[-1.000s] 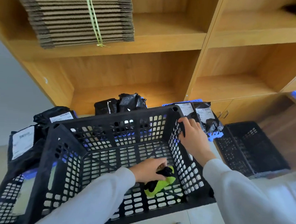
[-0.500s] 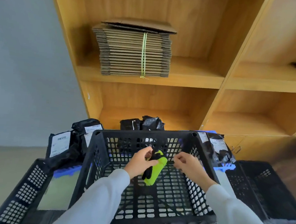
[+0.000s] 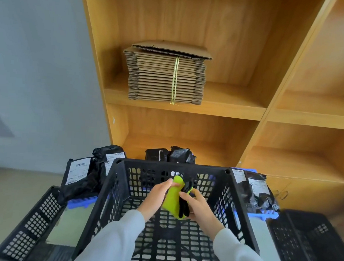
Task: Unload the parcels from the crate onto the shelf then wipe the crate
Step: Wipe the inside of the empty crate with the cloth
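A black perforated crate (image 3: 112,189) stands in front of me with no parcels inside it. Above its middle, both hands hold a yellow-green and black cloth (image 3: 174,200). My left hand (image 3: 158,196) pinches the cloth's upper left edge. My right hand (image 3: 199,207) cups its lower right side, fingers curled round the black part. Black parcels with white labels lie around the crate: one pile (image 3: 78,176) to the left, two (image 3: 171,153) behind it at the shelf's foot, and one (image 3: 258,191) to the right.
A wooden shelf unit (image 3: 189,109) rises behind the crate; a tied stack of flattened cardboard (image 3: 164,77) sits on one shelf. More black crates lie at the left (image 3: 28,228) and right (image 3: 305,245). Blue plastic (image 3: 80,202) lies under the left parcels.
The cloth rose from the crate floor to above its middle. My right hand left the crate's rim and took hold of the cloth. The view tilted up toward the shelves.
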`<state>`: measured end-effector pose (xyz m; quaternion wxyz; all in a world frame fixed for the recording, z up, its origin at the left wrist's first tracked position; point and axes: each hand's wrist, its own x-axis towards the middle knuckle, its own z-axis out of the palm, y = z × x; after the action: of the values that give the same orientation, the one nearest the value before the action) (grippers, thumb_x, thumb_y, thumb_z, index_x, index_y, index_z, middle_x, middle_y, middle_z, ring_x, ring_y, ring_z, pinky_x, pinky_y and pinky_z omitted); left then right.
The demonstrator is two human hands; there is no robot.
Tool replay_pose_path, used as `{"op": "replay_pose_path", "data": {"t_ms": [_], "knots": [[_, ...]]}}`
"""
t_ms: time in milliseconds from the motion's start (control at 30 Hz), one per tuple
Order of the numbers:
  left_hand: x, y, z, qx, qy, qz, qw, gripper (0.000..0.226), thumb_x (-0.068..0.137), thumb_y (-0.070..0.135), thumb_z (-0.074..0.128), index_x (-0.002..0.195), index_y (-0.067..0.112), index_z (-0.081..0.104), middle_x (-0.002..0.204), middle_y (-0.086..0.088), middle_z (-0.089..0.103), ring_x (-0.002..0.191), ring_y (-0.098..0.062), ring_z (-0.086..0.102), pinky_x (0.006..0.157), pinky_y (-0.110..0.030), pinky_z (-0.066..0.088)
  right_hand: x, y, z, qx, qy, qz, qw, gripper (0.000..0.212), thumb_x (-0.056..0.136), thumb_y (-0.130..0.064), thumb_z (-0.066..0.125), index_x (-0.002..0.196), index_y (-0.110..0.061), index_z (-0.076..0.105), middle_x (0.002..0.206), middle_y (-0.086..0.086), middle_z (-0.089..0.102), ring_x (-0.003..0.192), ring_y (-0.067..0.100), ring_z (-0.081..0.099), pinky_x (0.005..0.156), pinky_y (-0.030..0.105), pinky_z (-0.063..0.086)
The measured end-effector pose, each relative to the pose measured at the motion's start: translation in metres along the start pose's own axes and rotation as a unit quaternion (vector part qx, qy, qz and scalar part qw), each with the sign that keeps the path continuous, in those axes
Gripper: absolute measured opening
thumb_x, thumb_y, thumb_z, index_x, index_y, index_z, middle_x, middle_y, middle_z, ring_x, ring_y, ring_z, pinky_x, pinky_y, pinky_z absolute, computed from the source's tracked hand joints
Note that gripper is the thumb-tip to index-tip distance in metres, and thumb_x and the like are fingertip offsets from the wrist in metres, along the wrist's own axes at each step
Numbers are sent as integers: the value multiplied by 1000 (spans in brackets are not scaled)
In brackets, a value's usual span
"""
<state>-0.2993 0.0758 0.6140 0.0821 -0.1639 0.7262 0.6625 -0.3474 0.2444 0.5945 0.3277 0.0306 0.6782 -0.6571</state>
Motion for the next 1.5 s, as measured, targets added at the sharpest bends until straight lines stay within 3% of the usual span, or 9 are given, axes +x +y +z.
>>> {"op": "replay_pose_path", "data": {"t_ms": [167, 367, 533, 633, 733, 833, 1033, 1300, 1500], "knots": [[4, -1, 3, 21, 28, 26, 999, 27, 97, 22, 61, 116, 39, 71, 137, 11, 56, 126, -12, 55, 103, -38, 50, 5, -10, -22, 178, 59, 28, 982, 17, 105, -17, 48, 122, -19, 50, 112, 10, 65, 93, 29, 65, 72, 45, 58], [-3, 10, 26, -152, -2, 3, 988, 36, 92, 21, 75, 126, 18, 64, 124, -8, 70, 110, -23, 71, 91, -37, 59, 6, -20, -45, 280, 54, 49, 957, 73, 106, -1, 40, 161, -34, 5, 107, 8, 63, 90, 33, 68, 67, 47, 63], [0, 1, 50, -183, 43, -6, 982, 32, 92, 1, 70, 123, 6, 64, 116, -21, 71, 106, -32, 72, 90, -38, 60, 8, -7, -53, 165, 50, 30, 984, 104, 99, 3, 56, 155, -48, -14, 130, 9, 54, 99, 34, 69, 72, 48, 63], [2, 1, 58, -165, 69, -13, 984, 28, 92, -4, 68, 119, 4, 66, 111, -21, 72, 99, -31, 74, 83, -36, 60, 7, 0, -61, -110, 138, -63, 982, 126, 84, 3, 71, 152, -51, -21, 157, 12, 30, 124, 35, 53, 98, 46, 51], [-2, 5, 63, -133, 77, -16, 988, 25, 93, 3, 69, 117, 10, 69, 105, -15, 75, 90, -24, 73, 78, -29, 59, 2, 2, -71, -305, 113, -164, 931, 102, 81, 7, 65, 156, -46, 21, 165, -5, 9, 153, 29, 14, 116, 39, 33], [-3, 9, 65, -121, 117, -15, 986, 21, 94, 12, 70, 114, 19, 73, 107, -8, 76, 98, -20, 73, 86, -36, 61, 3, 4, -76, -345, 6, -214, 914, 51, 91, 0, 62, 127, -36, 63, 146, -11, 53, 137, 15, 49, 110, 34, 45], [-11, 22, 71, -185, 171, -41, 967, 22, 95, 31, 70, 115, 22, 70, 114, -9, 73, 104, -26, 72, 84, -48, 62, -8, 4, -63, -197, -18, -203, 959, 24, 106, -18, 45, 109, -19, 68, 101, 2, 72, 97, 16, 66, 86, 37, 51], [-24, 19, 71, -24, 96, -4, 995, 105, 74, 42, 86, 152, 51, 17, 130, 14, 60, 120, -7, 59, 104, -44, 51, -17, -6, -49, 16, -24, -124, 992, 39, 99, -48, 42, 108, -16, 62, 109, 18, 70, 104, 38, 66, 97, 57, 52], [-26, 17, 75, 35, 76, 29, 996, 111, 68, 52, 88, 154, 49, 18, 142, 24, 48, 130, -3, 46, 110, -36, 42, -17, -13, -34, 44, -23, -148, 988, 24, 102, -43, 54, 112, -24, 66, 105, -6, 73, 98, 13, 68, 85, 31, 52]]}}
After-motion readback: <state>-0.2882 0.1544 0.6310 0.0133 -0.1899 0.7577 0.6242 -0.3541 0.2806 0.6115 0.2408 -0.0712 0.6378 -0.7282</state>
